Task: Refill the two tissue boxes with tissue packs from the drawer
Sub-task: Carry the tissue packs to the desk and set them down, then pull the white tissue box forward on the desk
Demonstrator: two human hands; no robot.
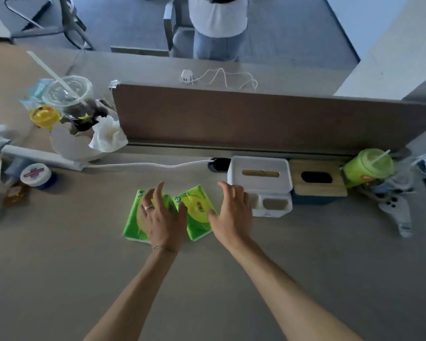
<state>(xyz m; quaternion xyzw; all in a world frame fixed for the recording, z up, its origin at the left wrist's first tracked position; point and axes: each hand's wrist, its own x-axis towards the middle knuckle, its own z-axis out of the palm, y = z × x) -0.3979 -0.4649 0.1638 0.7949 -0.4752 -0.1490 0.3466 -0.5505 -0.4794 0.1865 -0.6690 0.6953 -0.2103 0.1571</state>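
Note:
Two green tissue packs lie side by side on the desk: the left pack (132, 222) and the right pack (198, 207). My left hand (161, 217) hovers open over the left pack, fingers spread, thumb near the right pack. My right hand (233, 212) is open just right of the right pack, thumb at its edge. A white tissue box (260, 174) with a slot lid and front compartments stands right of my right hand. Beside it sits a blue tissue box with a wooden lid (316, 179). No drawer is in view.
A brown divider panel (256, 119) runs along the desk's back. A green drink cup (368, 167) and a white controller (396, 210) stand at the right. At the left are a plastic cup (69, 94), crumpled paper (107, 135), and a jar (36, 174). A white cable (153, 165) crosses the desk. A person stands beyond the divider.

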